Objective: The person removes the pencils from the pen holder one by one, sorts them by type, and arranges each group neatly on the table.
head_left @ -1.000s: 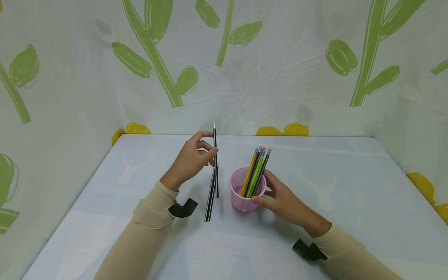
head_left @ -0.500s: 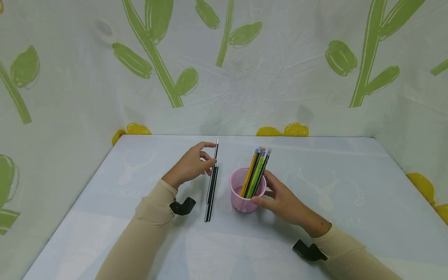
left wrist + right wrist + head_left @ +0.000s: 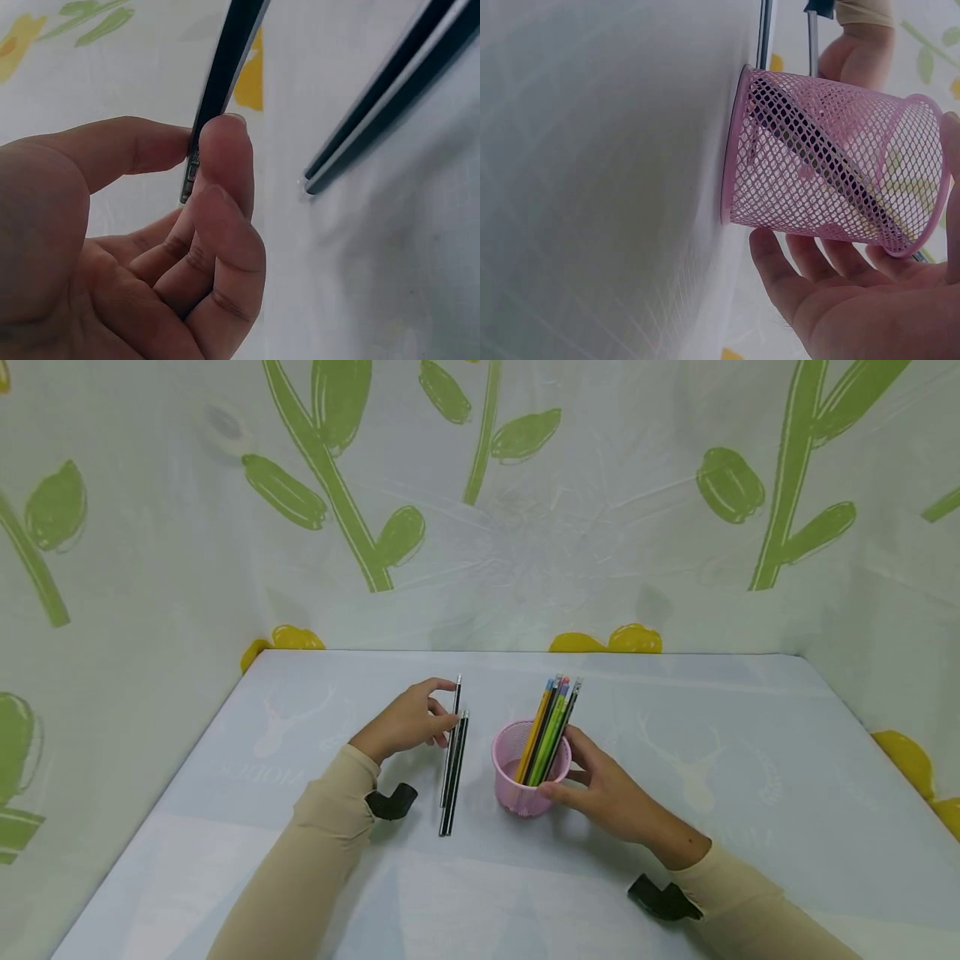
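Note:
My left hand [image 3: 408,722] pinches a black-and-silver striped pencil [image 3: 225,67] between thumb and fingers near its far end. That pencil slants low over the table, just left of two similar striped pencils [image 3: 454,785] lying side by side. Whether its near end touches the table I cannot tell. My right hand [image 3: 607,789] holds a pink mesh pencil cup [image 3: 810,150] from its right side, thumb at the rim. The cup stands upright on the table. Several pencils [image 3: 551,731], yellow, green and dark, lean to the right inside it.
A pale tablecloth [image 3: 712,727] with faint deer-head prints covers the table. Behind it rises a pale wall sheet [image 3: 600,543] with green leaf prints. Dark wrist mounts [image 3: 392,802] stick out beneath both sleeves.
My left hand has lowered its pencil and drawn it toward me. The pencil has shifted from across the pair to their left side. My right hand and the cup have stayed still.

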A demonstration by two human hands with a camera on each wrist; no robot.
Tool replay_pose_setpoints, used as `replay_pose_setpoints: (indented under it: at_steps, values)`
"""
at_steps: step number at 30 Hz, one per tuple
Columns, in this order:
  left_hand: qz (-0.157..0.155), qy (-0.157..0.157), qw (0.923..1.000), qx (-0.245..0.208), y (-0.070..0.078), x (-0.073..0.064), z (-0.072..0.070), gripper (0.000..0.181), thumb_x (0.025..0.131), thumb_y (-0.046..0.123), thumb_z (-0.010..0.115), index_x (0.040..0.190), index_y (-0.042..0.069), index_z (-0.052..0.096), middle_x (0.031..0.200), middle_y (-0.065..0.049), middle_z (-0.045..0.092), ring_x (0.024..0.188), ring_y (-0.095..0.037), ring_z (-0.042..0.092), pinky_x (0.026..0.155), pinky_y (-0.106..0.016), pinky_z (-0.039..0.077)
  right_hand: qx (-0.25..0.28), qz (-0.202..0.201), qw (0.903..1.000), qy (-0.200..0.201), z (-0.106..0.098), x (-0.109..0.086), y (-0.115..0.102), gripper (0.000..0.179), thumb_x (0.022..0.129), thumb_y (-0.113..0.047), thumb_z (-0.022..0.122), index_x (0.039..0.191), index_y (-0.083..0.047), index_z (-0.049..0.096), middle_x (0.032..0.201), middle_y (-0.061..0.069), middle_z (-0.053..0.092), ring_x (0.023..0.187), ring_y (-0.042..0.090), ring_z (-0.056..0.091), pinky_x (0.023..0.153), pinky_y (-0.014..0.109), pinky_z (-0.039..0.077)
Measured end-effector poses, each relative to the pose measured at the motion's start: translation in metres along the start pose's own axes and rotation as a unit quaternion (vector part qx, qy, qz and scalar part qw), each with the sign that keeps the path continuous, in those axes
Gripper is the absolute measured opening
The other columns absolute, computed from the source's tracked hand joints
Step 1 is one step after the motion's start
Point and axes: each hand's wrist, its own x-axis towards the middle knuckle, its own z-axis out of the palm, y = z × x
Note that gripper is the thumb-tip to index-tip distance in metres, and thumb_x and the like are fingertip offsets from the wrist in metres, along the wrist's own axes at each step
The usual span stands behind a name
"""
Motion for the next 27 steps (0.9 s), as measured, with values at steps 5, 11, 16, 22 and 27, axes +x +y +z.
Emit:
replay_pose_setpoints:
  at_steps: [5, 11, 16, 22, 27]
  values:
    - [-0.009, -0.014, 0.9999, 0.003, -0.006, 0.002, 0.002, 0.059, 0.096, 0.016, 0.065, 0.148, 0.009, 0.039, 0.091, -0.01, 0.072, 0.069, -0.016, 0.069, 0.068, -0.029, 0.054, 0.001, 0.001, 1.0, 0.0, 0.0, 0.0, 0.0, 0.084, 0.089, -0.029, 0.076, 0.156, -0.017, 0.026, 0.151, 0.011, 0.044, 0.144, 0.036, 0.04, 0.111, 0.057, 0.04]
    - [-0.023, -0.033, 0.9992, 0.001, -0.015, 0.005, 0.005, 0.062, 0.095, 0.014, 0.066, 0.15, 0.008, 0.037, 0.088, -0.009, 0.071, 0.068, -0.017, 0.069, 0.072, -0.029, 0.054, 0.0, -0.003, 1.0, -0.001, 0.0, 0.0, 0.001, 0.084, 0.089, -0.029, 0.076, 0.156, -0.017, 0.026, 0.152, 0.01, 0.044, 0.144, 0.036, 0.04, 0.11, 0.057, 0.04]
    - [-0.036, -0.042, 0.9984, 0.016, -0.018, 0.006, 0.007, 0.065, 0.094, 0.014, 0.067, 0.151, 0.009, 0.036, 0.086, -0.008, 0.071, 0.068, -0.016, 0.069, 0.074, -0.028, 0.053, 0.002, -0.007, 1.0, -0.002, 0.0, 0.0, 0.001, 0.084, 0.089, -0.028, 0.076, 0.156, -0.017, 0.026, 0.152, 0.01, 0.043, 0.144, 0.035, 0.04, 0.111, 0.056, 0.04]
    - [-0.043, -0.062, 0.9962, 0.043, -0.018, 0.005, 0.008, 0.067, 0.094, 0.016, 0.068, 0.152, 0.01, 0.034, 0.088, -0.007, 0.071, 0.067, -0.015, 0.069, 0.074, -0.027, 0.051, 0.003, -0.006, 1.0, 0.0, 0.0, 0.0, 0.001, 0.084, 0.089, -0.028, 0.076, 0.156, -0.018, 0.026, 0.153, 0.01, 0.043, 0.144, 0.035, 0.04, 0.111, 0.057, 0.04]
    - [-0.051, -0.059, 0.9955, 0.053, -0.016, 0.004, 0.009, 0.065, 0.094, 0.017, 0.069, 0.15, 0.009, 0.037, 0.088, -0.008, 0.071, 0.063, -0.014, 0.067, 0.066, -0.027, 0.051, 0.0, -0.008, 1.0, 0.002, 0.0, 0.0, 0.0, 0.083, 0.089, -0.028, 0.076, 0.155, -0.017, 0.027, 0.152, 0.01, 0.043, 0.143, 0.034, 0.041, 0.11, 0.056, 0.041]
